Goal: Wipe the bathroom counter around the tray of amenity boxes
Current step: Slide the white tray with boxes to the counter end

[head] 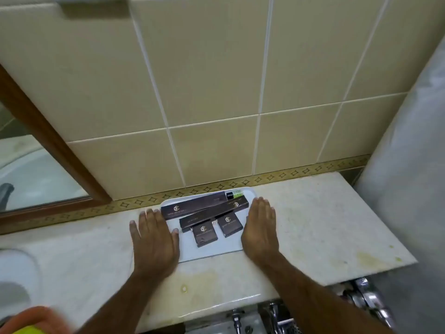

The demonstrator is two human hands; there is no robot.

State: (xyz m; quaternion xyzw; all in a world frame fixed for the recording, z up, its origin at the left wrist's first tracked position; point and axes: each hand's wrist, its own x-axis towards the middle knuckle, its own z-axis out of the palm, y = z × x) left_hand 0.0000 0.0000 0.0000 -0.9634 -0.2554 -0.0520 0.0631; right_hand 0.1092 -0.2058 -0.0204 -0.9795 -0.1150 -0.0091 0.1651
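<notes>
We rest our left hand (154, 239) and right hand (261, 231) flat, fingers spread, gripping nothing, beside the tray (209, 253); the stained bench (325, 225) looks unwiped, no cloth in hand

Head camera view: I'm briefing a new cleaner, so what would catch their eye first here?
A white tray of dark brown amenity boxes sits against the tiled wall, with the left hand and right hand flat at either side. Yellowish stains mark the pale counter towards its right front edge.
</notes>
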